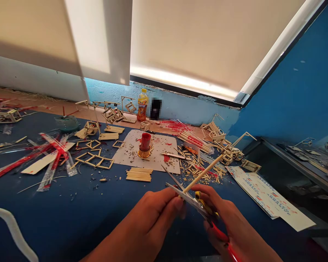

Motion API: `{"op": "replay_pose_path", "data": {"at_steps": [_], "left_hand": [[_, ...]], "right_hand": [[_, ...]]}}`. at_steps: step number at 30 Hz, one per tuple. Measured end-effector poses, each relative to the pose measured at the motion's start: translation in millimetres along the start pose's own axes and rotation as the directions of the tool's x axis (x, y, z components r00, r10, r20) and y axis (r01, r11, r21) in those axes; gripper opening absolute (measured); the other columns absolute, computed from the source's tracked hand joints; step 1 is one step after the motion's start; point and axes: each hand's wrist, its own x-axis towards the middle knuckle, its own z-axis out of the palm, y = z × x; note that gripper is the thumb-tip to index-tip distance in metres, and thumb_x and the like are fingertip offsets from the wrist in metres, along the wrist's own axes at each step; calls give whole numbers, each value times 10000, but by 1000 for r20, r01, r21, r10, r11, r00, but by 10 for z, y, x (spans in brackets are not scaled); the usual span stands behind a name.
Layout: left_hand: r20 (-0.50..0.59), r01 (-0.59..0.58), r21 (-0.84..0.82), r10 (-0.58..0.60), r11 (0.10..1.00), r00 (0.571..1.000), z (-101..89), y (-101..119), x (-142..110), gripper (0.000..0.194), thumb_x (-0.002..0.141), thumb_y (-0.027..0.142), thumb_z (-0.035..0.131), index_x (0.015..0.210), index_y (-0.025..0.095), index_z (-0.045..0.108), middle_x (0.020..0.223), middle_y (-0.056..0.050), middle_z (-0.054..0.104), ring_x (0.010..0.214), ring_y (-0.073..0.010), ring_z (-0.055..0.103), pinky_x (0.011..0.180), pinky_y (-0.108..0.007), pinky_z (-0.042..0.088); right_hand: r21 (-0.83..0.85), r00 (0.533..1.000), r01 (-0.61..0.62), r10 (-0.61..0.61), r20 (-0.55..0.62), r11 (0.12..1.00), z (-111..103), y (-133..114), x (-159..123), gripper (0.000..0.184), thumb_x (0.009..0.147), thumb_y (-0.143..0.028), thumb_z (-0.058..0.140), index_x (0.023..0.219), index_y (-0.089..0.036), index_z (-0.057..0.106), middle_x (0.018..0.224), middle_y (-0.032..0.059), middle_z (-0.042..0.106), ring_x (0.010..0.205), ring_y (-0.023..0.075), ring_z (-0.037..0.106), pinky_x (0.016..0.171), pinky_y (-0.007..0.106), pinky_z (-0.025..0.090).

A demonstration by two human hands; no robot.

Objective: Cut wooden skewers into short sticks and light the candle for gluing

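My left hand (pixel 155 211) pinches a thin pale wooden stick (pixel 203 174) near its lower end; the stick slants up to the right. My right hand (pixel 229 218) is wrapped round scissors (pixel 194 202) with red and yellow handles. Their blades are spread, one on each side of the stick near my left fingertips. Beyond my hands lies a row of short sticks (pixel 139 174) side by side. Behind it a red candle (pixel 145 141) in a gold-coloured holder stands on a pale board (pixel 123 154) sprinkled with wood bits.
Flat stick frames (pixel 94 161) and red plastic-wrapped packs (pixel 51 160) lie to the left. Cut pieces (pixel 202 173) are heaped right of the board, near printed sheets (pixel 268 196). A drink bottle (pixel 142 106) stands at the back wall among small stick structures (pixel 113 114).
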Motion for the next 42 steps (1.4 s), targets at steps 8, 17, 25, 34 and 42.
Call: {"op": "replay_pose_path", "data": {"at_steps": [8,17,25,34,42], "left_hand": [[150,126,-86,-112,988,982,-77,69,-10,441,995,585,525,924,220,763,785,-4,566,541,-102,421,457,-197,359],[295,169,-210,-103,963,950,-129,163,51,460,1026,576,466,862,182,638,609,60,397,509,-83,348,456,-191,285],[201,93,-289,-34,953,979,-75,34,42,471,1034,603,471,892,182,629,600,65,382,524,-80,336,469,-171,291],[-151,-28,-248,-10,968,989,-346,-76,83,426,1039,558,493,892,186,641,611,67,336,509,-86,314,456,-175,304],[-220,-69,173,107,982,970,-231,42,10,376,1037,474,475,920,209,715,744,-4,651,642,-129,548,571,-202,411]], "right_hand": [[-107,996,51,-59,-71,993,-5,27,-229,822,919,-426,618,1633,-342,220,1532,135,529,1345,379,562,962,438,605],[42,999,43,-44,27,998,94,26,-68,1008,773,-304,640,1631,-379,117,1172,102,676,728,207,644,466,219,510],[34,997,-71,71,5,997,83,-47,-156,867,789,-331,691,1546,-380,271,1159,87,666,974,270,700,835,408,609],[-298,909,-382,298,-291,875,-271,396,-9,858,881,-531,640,1575,-280,203,1392,196,611,1321,391,593,1080,603,443],[-401,932,-346,262,-249,849,-303,699,273,702,932,-475,573,1528,-205,320,1277,156,683,1196,339,660,989,491,510]]}}
